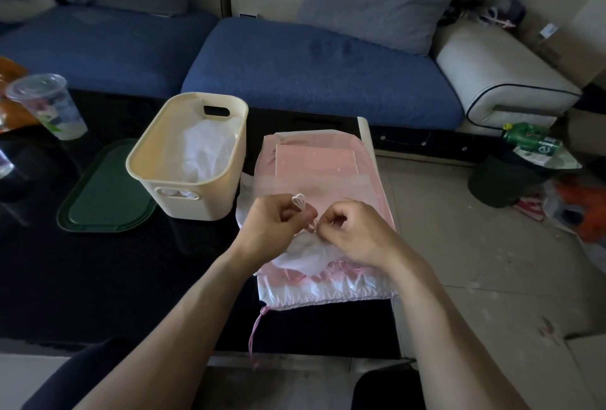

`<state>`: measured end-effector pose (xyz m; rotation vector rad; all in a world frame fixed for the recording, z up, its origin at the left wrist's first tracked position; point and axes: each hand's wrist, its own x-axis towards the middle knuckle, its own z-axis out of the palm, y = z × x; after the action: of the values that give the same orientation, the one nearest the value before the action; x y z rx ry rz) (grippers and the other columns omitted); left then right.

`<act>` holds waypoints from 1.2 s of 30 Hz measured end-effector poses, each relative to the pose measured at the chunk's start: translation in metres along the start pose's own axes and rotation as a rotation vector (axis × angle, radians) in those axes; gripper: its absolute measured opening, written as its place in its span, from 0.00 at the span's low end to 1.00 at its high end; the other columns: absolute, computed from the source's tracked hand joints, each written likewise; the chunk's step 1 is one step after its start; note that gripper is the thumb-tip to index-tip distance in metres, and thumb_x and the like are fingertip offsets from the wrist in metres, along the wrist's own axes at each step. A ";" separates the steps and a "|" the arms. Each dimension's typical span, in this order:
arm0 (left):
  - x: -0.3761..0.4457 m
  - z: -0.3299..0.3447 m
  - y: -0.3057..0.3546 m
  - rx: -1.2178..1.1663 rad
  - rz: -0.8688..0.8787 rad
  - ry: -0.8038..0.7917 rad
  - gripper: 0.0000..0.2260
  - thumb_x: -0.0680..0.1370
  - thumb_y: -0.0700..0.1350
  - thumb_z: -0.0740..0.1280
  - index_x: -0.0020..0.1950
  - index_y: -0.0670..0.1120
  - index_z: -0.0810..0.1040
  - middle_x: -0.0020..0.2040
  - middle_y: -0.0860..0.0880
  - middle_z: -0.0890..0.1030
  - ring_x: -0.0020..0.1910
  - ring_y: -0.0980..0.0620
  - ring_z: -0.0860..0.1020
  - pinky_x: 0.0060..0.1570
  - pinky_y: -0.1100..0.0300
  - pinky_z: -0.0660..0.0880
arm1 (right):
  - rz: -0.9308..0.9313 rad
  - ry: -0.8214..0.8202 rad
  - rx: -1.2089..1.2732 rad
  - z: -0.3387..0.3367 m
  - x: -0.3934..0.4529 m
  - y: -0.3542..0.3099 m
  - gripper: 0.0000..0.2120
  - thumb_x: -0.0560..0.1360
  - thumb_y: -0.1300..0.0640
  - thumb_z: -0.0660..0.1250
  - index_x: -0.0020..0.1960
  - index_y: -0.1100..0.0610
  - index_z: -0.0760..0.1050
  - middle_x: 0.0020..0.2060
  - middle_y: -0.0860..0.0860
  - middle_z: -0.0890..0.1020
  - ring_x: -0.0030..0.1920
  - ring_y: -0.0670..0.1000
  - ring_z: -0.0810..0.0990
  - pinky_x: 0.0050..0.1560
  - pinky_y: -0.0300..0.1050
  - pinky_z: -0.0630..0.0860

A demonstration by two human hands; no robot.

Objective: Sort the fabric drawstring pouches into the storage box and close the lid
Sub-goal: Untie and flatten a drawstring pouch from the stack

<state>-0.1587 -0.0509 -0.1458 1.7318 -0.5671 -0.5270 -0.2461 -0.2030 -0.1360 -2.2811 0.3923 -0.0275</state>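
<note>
Both hands pinch a pink cord: left hand [277, 217] and right hand [352, 229], fingers curled, over the pouches [328, 166] beside the box [196, 186].

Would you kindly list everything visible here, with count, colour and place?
cream plastic storage box: one, open, on the dark table, white fabric inside
green plastic lid: one, flat, left of the box
pink and white fabric drawstring pouches: a stack, count unclear, right of the box
clear plastic cup: one, far left
blue sofa: one, behind the table
green bottle: one, on the floor, right
left hand: pinches a small pale heart-shaped toggle
right hand: pinches the pink cord
</note>
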 end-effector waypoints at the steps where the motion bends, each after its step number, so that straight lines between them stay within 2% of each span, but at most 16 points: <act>1: 0.000 -0.001 0.001 -0.047 -0.028 -0.028 0.05 0.78 0.39 0.70 0.45 0.40 0.84 0.38 0.43 0.85 0.38 0.52 0.83 0.45 0.60 0.79 | -0.022 0.036 -0.014 0.000 0.000 0.001 0.05 0.74 0.55 0.71 0.41 0.54 0.81 0.42 0.45 0.80 0.44 0.42 0.78 0.43 0.34 0.72; 2: 0.000 -0.002 0.001 -0.088 -0.057 -0.052 0.05 0.79 0.40 0.69 0.46 0.40 0.84 0.39 0.41 0.85 0.38 0.51 0.82 0.45 0.57 0.79 | -0.052 0.070 -0.024 0.000 0.001 0.003 0.05 0.74 0.55 0.72 0.41 0.54 0.81 0.43 0.45 0.79 0.45 0.42 0.78 0.45 0.34 0.72; 4: 0.001 -0.002 0.000 -0.154 -0.113 -0.071 0.06 0.79 0.41 0.69 0.47 0.40 0.84 0.37 0.43 0.84 0.34 0.53 0.80 0.37 0.60 0.78 | -0.118 0.140 -0.026 0.000 0.001 0.004 0.03 0.74 0.55 0.75 0.42 0.53 0.82 0.44 0.45 0.81 0.47 0.40 0.79 0.49 0.31 0.71; 6: 0.002 -0.002 -0.002 -0.213 -0.180 -0.046 0.07 0.79 0.42 0.69 0.47 0.38 0.83 0.34 0.46 0.82 0.27 0.54 0.72 0.30 0.62 0.69 | -0.178 0.209 -0.028 -0.002 0.000 0.005 0.04 0.72 0.57 0.77 0.44 0.51 0.83 0.47 0.43 0.81 0.50 0.39 0.79 0.53 0.28 0.70; 8: 0.004 -0.004 -0.006 -0.264 -0.225 -0.025 0.09 0.79 0.43 0.69 0.47 0.36 0.83 0.32 0.46 0.79 0.24 0.54 0.66 0.29 0.61 0.61 | -0.225 0.226 -0.017 -0.005 -0.004 0.004 0.06 0.71 0.59 0.78 0.46 0.50 0.84 0.48 0.42 0.82 0.52 0.40 0.79 0.57 0.31 0.71; 10: 0.005 -0.005 -0.008 -0.291 -0.243 -0.029 0.11 0.79 0.44 0.69 0.47 0.36 0.83 0.30 0.44 0.75 0.24 0.53 0.63 0.29 0.60 0.57 | -0.235 0.174 0.010 -0.007 -0.009 -0.001 0.07 0.70 0.55 0.79 0.46 0.48 0.85 0.48 0.40 0.82 0.54 0.40 0.79 0.58 0.31 0.72; 12: 0.004 -0.005 -0.009 -0.299 -0.251 -0.041 0.11 0.79 0.45 0.70 0.48 0.36 0.83 0.30 0.43 0.74 0.24 0.53 0.63 0.28 0.62 0.58 | -0.216 0.148 0.014 -0.005 -0.013 -0.003 0.10 0.68 0.49 0.81 0.47 0.47 0.85 0.48 0.39 0.82 0.54 0.40 0.79 0.57 0.32 0.73; 16: 0.003 -0.003 -0.005 -0.283 -0.252 -0.040 0.10 0.79 0.44 0.70 0.49 0.37 0.83 0.32 0.47 0.79 0.24 0.54 0.68 0.26 0.62 0.63 | -0.216 0.220 0.010 -0.001 -0.011 -0.004 0.05 0.69 0.51 0.80 0.40 0.51 0.85 0.41 0.41 0.82 0.49 0.41 0.79 0.53 0.38 0.75; 19: 0.004 -0.004 -0.004 -0.120 -0.200 0.067 0.12 0.81 0.48 0.67 0.45 0.42 0.84 0.35 0.49 0.83 0.26 0.53 0.73 0.26 0.64 0.69 | -0.147 0.135 -0.049 -0.002 -0.012 -0.001 0.08 0.71 0.50 0.77 0.37 0.50 0.82 0.43 0.42 0.81 0.50 0.40 0.77 0.52 0.37 0.72; 21: 0.007 -0.009 -0.007 -0.017 -0.161 0.154 0.13 0.81 0.49 0.66 0.42 0.43 0.84 0.37 0.48 0.84 0.26 0.52 0.75 0.26 0.67 0.70 | -0.083 0.066 -0.065 -0.004 -0.014 0.001 0.08 0.71 0.51 0.77 0.36 0.51 0.82 0.49 0.40 0.79 0.55 0.39 0.75 0.57 0.38 0.69; 22: 0.009 -0.012 -0.008 0.011 -0.154 0.177 0.13 0.81 0.49 0.67 0.42 0.43 0.84 0.37 0.48 0.85 0.26 0.52 0.75 0.26 0.68 0.70 | -0.064 0.037 -0.084 -0.005 -0.015 0.002 0.07 0.71 0.52 0.77 0.35 0.50 0.82 0.55 0.40 0.78 0.60 0.40 0.73 0.63 0.42 0.67; 24: 0.011 -0.016 -0.010 0.048 -0.153 0.186 0.14 0.81 0.49 0.67 0.42 0.43 0.84 0.37 0.48 0.85 0.25 0.52 0.76 0.25 0.70 0.69 | -0.063 -0.029 -0.148 -0.007 -0.016 0.003 0.07 0.69 0.52 0.77 0.33 0.49 0.83 0.68 0.38 0.73 0.72 0.39 0.64 0.77 0.54 0.50; 25: 0.011 -0.016 -0.011 0.063 -0.151 0.188 0.14 0.81 0.49 0.67 0.42 0.43 0.84 0.37 0.48 0.85 0.24 0.52 0.76 0.26 0.70 0.69 | -0.067 -0.065 -0.167 -0.008 -0.016 0.003 0.07 0.67 0.53 0.78 0.32 0.50 0.83 0.71 0.38 0.70 0.75 0.37 0.58 0.79 0.56 0.40; 27: 0.012 -0.015 -0.014 0.084 -0.148 0.205 0.14 0.81 0.49 0.66 0.41 0.44 0.84 0.36 0.49 0.84 0.24 0.53 0.76 0.26 0.70 0.70 | -0.061 -0.134 -0.181 -0.010 -0.018 0.003 0.08 0.65 0.55 0.78 0.30 0.49 0.82 0.74 0.38 0.68 0.76 0.33 0.53 0.78 0.56 0.33; 31: 0.015 -0.015 -0.020 0.167 -0.150 0.224 0.13 0.81 0.48 0.66 0.40 0.45 0.84 0.35 0.50 0.84 0.25 0.51 0.79 0.34 0.63 0.78 | -0.025 -0.256 -0.193 -0.013 -0.023 -0.001 0.08 0.64 0.55 0.78 0.29 0.50 0.81 0.73 0.38 0.70 0.76 0.34 0.56 0.79 0.53 0.39; 36: 0.015 -0.012 -0.025 0.311 -0.084 0.260 0.13 0.80 0.45 0.67 0.39 0.42 0.83 0.33 0.49 0.83 0.24 0.52 0.78 0.28 0.61 0.78 | 0.032 -0.327 -0.207 -0.011 -0.025 0.002 0.04 0.60 0.49 0.74 0.29 0.48 0.82 0.69 0.34 0.74 0.74 0.43 0.65 0.72 0.56 0.64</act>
<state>-0.1370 -0.0466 -0.1679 2.0885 -0.4060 -0.2735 -0.2725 -0.2054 -0.1274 -2.4260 0.2690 0.4150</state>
